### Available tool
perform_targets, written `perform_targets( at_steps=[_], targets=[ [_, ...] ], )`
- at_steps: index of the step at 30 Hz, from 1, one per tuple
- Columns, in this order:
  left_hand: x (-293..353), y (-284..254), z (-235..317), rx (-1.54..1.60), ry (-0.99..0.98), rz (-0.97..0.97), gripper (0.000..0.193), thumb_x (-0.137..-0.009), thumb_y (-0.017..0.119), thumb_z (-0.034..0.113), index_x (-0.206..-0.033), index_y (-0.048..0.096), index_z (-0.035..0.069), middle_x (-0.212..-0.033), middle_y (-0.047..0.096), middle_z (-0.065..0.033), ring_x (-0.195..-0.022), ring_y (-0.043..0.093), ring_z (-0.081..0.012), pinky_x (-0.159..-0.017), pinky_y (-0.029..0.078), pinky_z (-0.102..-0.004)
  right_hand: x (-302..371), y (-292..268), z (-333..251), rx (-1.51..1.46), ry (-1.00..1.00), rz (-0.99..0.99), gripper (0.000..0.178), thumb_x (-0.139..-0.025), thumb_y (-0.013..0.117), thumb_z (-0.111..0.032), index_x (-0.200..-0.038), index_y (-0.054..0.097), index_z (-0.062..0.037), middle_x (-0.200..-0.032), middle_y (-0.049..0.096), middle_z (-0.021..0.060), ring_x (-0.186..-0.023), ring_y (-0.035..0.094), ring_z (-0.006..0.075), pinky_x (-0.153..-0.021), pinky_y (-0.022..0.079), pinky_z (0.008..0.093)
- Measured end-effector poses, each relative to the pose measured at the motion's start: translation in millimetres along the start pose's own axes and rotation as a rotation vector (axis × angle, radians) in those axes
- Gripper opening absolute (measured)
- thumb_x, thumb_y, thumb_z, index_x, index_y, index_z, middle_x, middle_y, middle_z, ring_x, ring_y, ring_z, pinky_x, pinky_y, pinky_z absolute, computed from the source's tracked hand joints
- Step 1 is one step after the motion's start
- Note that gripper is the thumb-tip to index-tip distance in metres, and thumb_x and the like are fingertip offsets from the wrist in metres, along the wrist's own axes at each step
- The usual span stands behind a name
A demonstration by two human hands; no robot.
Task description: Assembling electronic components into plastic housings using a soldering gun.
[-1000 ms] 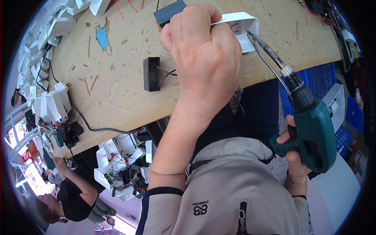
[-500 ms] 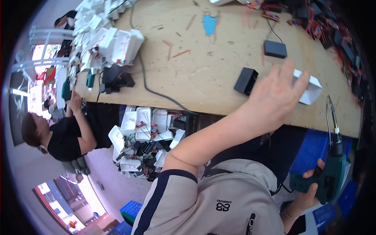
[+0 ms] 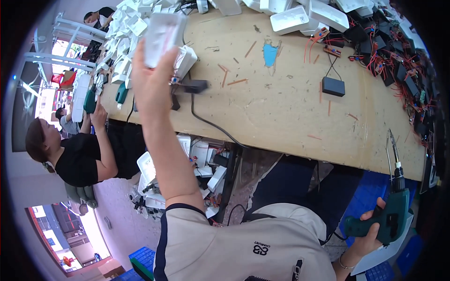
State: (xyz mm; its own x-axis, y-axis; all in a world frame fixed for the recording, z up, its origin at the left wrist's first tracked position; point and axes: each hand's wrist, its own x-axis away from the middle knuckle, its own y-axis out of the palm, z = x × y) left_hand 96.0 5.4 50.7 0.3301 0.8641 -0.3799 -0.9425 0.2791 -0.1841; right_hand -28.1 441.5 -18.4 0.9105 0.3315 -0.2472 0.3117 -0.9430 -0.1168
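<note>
My left fingers (image 3: 167, 63) clamp a white case (image 3: 164, 35), upper left; right fingers (image 3: 373, 230), a green soldering tool (image 3: 396, 215); black box (image 3: 333, 86) untouched.

I see through one upright fisheye camera, worn on the head. It looks steeply down: the shirt (image 3: 227, 241) lies near, below the lens, the table (image 3: 281, 117) stretches away to the far side, the floor (image 3: 123, 218) shows at left, and straight edges bend outward.
</note>
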Motion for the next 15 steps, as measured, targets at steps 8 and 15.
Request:
perform_targets(
  at_steps=[8,15],
  targets=[
    [-44.6,-29.6,-53.5,-1.330,0.010,0.264,0.061,-0.069,0.059,0.036,-0.117,0.045,0.001,-0.114,0.042,-0.0211,-0.107,0.039,-0.0357,-0.089,0.029,-0.0470,-3.7,5.1,-2.3,-0.012,0.052,0.074,0.061,-0.076,0.060,-0.033,-0.115,0.037,0.0076,-0.104,0.052,0.0218,-0.062,0.055,0.0141,-0.055,0.045,0.0207],
    [-18.2,73.7,-5.7,-0.584,0.674,0.037,0.032,-0.076,0.057,0.014,-0.104,0.053,0.000,-0.099,0.051,-0.0157,-0.095,0.047,-0.0293,-0.087,0.033,-0.0373,-10.6,2.2,3.9,-0.109,0.055,0.055,0.060,-0.078,0.059,-0.028,-0.119,0.033,0.0069,-0.107,0.050,0.0229,-0.065,0.055,0.0135,-0.051,0.046,0.0201]
  ],
)
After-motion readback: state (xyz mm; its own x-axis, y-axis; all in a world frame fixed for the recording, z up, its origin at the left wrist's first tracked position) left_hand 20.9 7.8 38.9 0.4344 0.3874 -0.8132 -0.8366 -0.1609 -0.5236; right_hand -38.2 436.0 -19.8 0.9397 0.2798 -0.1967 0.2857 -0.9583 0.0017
